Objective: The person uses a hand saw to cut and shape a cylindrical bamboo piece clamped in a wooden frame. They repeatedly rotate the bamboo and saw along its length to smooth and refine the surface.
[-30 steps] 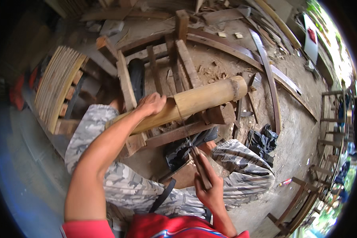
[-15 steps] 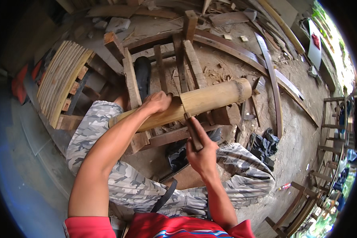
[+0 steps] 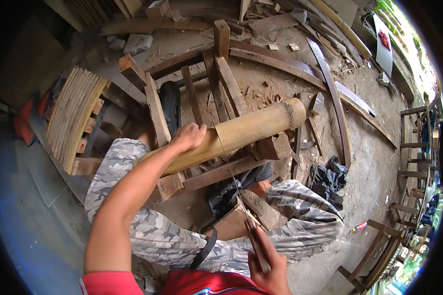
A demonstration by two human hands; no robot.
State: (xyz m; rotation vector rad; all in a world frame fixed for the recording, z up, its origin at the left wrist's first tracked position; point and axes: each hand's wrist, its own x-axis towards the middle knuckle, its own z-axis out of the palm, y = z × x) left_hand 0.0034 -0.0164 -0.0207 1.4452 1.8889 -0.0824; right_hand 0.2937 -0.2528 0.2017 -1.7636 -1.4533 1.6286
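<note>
A thick bamboo pole [image 3: 256,123] lies slantwise across an upturned wooden frame [image 3: 206,177] in front of me. My left hand [image 3: 189,137] is closed over the pole from above, pressing it down. My right hand [image 3: 273,268], low and near my body, is wrapped round the wooden handle of a handsaw [image 3: 257,246]. The thin saw blade, seen nearly edge-on, runs up from the handle to the bamboo. Its far part sits at a cut line just right of my left hand. How deep the cut goes cannot be seen.
A slatted wooden piece [image 3: 76,118] stands at the left. Long wooden boards [image 3: 332,103] and offcuts lie on the dusty floor beyond, with wood chips about. A black plastic bag [image 3: 330,179] lies right of my knee; wooden chair frames [image 3: 413,160] line the right side.
My right hand has pulled the saw back toward my body, so much more blade shows below the bamboo. The left hand stays on the pole; the whole view has shifted slightly.
</note>
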